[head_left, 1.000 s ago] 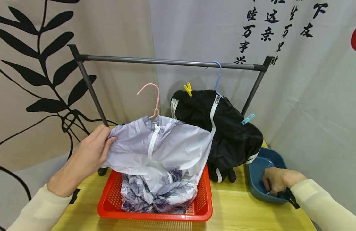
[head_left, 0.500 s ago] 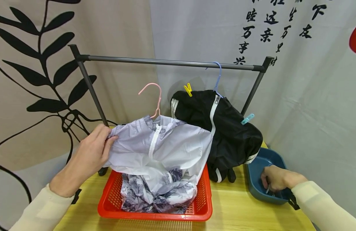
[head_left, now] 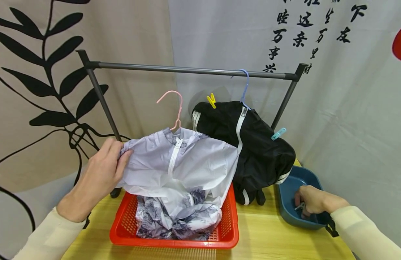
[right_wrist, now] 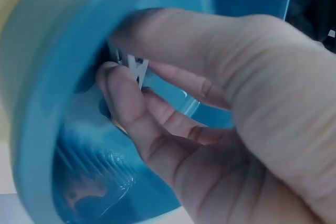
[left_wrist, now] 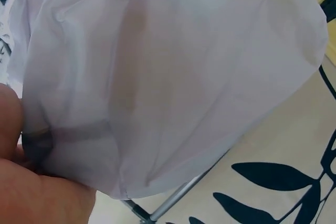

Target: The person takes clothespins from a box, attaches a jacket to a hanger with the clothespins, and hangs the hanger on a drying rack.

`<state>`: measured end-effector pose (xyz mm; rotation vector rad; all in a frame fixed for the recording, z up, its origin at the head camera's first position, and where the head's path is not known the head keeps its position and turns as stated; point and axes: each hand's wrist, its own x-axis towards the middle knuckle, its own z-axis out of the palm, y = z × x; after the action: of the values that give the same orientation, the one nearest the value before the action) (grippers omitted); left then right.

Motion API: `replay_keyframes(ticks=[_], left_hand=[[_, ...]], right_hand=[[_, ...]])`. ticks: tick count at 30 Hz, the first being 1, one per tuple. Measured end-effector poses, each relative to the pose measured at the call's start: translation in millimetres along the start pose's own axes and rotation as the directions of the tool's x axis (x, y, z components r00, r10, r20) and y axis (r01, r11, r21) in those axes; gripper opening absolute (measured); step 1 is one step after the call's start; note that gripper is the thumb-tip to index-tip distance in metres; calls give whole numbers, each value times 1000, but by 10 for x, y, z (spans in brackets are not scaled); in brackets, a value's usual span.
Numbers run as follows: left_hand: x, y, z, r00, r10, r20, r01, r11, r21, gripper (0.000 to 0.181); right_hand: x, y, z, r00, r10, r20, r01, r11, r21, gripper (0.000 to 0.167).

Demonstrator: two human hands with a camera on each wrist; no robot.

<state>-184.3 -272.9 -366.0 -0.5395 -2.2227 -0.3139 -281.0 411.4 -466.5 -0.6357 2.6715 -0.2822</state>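
My left hand pinches the shoulder of a white and pale-lilac zip jacket with a grey pattern on its lower part. A pink hanger sticks up out of the jacket's collar, its hook free of any bar. The jacket's lower part lies in a red basket. In the left wrist view the thin fabric fills most of the picture. Inside a blue bin at the right, my right hand pinches a pale clothespin between thumb and forefinger.
A grey rack bar spans the back. From it a black jacket hangs on a blue hanger, with a yellow clothespin and a light-blue clothespin on it. All stands on a yellow wooden table.
The pink hanger has shifted slightly up and right. My right hand has stayed in the bin and moved its fingers a little; the clothespin in it shows more clearly now.
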Motion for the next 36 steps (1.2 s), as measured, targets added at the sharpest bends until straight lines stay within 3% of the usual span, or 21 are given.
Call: replay_keyframes(ticks=[5, 9, 13, 18, 20, 23, 27, 32, 36], left_hand=[[3, 25, 7, 997, -73, 29, 73, 997, -7, 22], [12, 77, -14, 984, -144, 105, 146, 989, -17, 16], [21, 90, -42, 972, -168, 164, 178, 983, -49, 15], [11, 94, -40, 967, -174, 188, 197, 974, -110, 40], [8, 96, -32, 969, -169, 181, 193, 974, -122, 46], [5, 89, -16, 978, -132, 160, 152, 981, -120, 40], [5, 61, 6, 990, -47, 136, 59, 994, -90, 29], [-8, 11, 30, 994, 51, 93, -46, 998, -49, 33], [-22, -9, 38, 997, 53, 59, -51, 998, -34, 32]], right_hand=[[10, -3, -1, 999, 35, 0, -35, 999, -22, 37], [-8, 18, 7, 999, 20, -39, -21, 999, -25, 33], [-46, 26, -5, 995, -4, -99, 2, 1000, -13, 29], [-121, -9, -49, 977, -31, -213, 30, 1000, -7, 30], [-163, -38, -68, 967, -31, -253, 33, 999, 4, 30], [-235, -101, -82, 960, 12, -280, 5, 998, 61, 28], [-334, -196, -78, 950, 37, -311, -4, 994, 108, 25], [-442, -347, -111, 931, 25, -364, 15, 994, 108, 20], [-531, -496, -169, 918, 20, -396, 31, 992, 123, 19]])
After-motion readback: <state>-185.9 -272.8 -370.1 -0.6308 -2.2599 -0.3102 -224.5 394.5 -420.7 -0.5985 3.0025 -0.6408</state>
